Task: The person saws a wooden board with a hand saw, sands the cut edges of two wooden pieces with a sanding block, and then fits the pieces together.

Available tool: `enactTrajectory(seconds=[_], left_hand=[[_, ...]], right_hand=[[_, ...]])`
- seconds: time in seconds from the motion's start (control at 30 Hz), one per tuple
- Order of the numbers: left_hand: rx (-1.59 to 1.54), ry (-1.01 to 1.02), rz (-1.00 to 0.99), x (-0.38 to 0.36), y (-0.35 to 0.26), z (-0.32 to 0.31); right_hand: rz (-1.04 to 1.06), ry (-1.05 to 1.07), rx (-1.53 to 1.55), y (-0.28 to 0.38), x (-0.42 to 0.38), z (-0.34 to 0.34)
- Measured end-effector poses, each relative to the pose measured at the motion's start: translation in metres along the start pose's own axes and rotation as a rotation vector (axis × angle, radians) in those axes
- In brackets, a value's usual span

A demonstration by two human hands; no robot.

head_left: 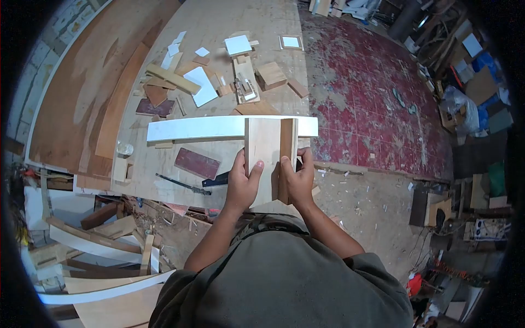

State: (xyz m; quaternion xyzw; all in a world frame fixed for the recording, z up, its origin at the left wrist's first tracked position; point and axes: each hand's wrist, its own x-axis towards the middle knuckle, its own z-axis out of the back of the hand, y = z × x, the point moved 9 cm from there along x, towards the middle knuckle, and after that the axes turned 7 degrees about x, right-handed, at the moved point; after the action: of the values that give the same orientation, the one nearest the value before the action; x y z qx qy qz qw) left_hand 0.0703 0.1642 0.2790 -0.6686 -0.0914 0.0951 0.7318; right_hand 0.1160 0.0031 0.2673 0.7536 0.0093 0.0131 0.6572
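Note:
Between my hands is a pale wooden board with a raised strip along its right side, held in front of my body at the workbench edge. My left hand grips its left edge, thumb on the face. My right hand is closed around the right edge, thumb against the strip; its other fingers are partly hidden behind. Beyond the board, a long white strip lies across the workbench. A dark-handled saw is partly covered by my left hand, with a dark red block near it.
The workbench carries wood offcuts, white tiles, a hand plane and a wooden block. A thin dark tool lies near its front edge. Scrap boards are piled at lower left. Clutter lines the right wall.

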Motion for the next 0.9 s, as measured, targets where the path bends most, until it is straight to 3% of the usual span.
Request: enactTrajectory(seconds=[0.27, 0.43, 0.67, 0.73, 0.9], left_hand=[[0.056, -0.082, 0.019, -0.011, 0.010, 0.002], [0.154, -0.082, 0.010, -0.007, -0.004, -0.004], [0.268, -0.083, 0.060, -0.002, -0.008, -0.016], [0.091, -0.137, 0.034, -0.002, 0.000, -0.017], [0.180, -0.102, 0.063, 0.001, 0.000, -0.029]], right_hand=[[0.016, 0.091, 0.053, -0.036, 0.004, -0.004], [0.017, 0.059, 0.270, -0.045, 0.012, 0.000], [0.016, 0.081, 0.321, -0.039, 0.022, 0.005], [-0.021, 0.094, 0.235, -0.044, 0.019, 0.009], [-0.046, 0.066, 0.249, -0.046, 0.023, 0.022]])
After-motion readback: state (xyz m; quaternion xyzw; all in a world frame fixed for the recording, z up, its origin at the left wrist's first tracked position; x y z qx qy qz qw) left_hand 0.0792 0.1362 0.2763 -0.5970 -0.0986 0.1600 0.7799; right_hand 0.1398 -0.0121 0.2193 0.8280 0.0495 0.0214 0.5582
